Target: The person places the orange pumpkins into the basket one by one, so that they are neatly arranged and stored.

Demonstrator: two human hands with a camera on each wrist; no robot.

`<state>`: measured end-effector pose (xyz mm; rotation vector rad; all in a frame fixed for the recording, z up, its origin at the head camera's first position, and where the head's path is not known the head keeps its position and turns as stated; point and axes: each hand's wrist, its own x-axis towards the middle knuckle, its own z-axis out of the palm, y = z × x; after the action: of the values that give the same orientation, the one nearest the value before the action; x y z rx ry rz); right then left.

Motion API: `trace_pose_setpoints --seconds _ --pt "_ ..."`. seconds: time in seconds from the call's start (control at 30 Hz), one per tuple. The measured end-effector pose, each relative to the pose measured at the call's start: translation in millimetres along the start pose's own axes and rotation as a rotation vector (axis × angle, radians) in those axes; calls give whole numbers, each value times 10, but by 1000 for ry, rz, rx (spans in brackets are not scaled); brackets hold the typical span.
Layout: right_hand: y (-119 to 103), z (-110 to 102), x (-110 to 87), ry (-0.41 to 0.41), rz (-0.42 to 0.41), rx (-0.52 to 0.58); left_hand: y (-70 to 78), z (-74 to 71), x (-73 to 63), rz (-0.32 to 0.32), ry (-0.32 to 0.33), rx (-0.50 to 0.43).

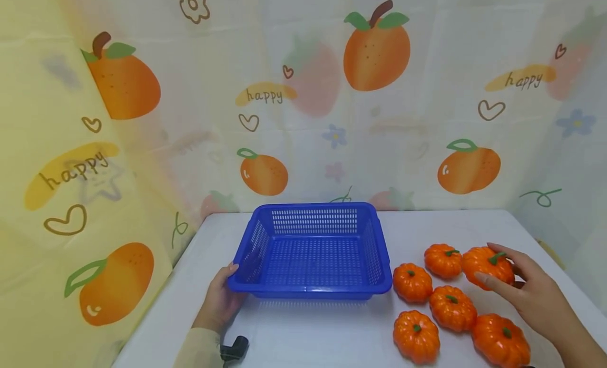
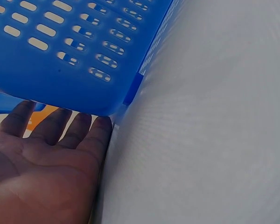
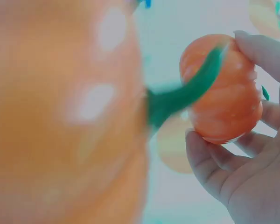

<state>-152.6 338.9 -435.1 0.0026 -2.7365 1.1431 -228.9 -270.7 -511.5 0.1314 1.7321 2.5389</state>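
Note:
A blue plastic basket with slotted walls sits on the white table. My left hand holds it at its near left corner, thumb on the rim; in the left wrist view the fingertips touch the basket's wall near its edge. On the right, my right hand grips a small orange toy pumpkin with a green stem, thumb on the near side and fingers round the far side. The right wrist view shows this pumpkin between thumb and fingers, with another pumpkin large and blurred up close.
Several more orange pumpkins stand on the table right of the basket, close to the right hand. A black object lies by the left sleeve. A fruit-printed cloth hangs behind the table and along its sides.

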Motion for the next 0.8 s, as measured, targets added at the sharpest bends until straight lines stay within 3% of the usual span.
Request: trace_pose_setpoints --seconds 0.17,0.4,0.8 --pt "-299 32 19 25 -129 12 -5 -6 9 -17 -2 -13" --pt "-765 90 147 -14 -318 -2 -15 -21 -1 -13 -11 -22" --pt "-1418 361 317 -150 -382 87 6 7 -5 -6 -13 -7"
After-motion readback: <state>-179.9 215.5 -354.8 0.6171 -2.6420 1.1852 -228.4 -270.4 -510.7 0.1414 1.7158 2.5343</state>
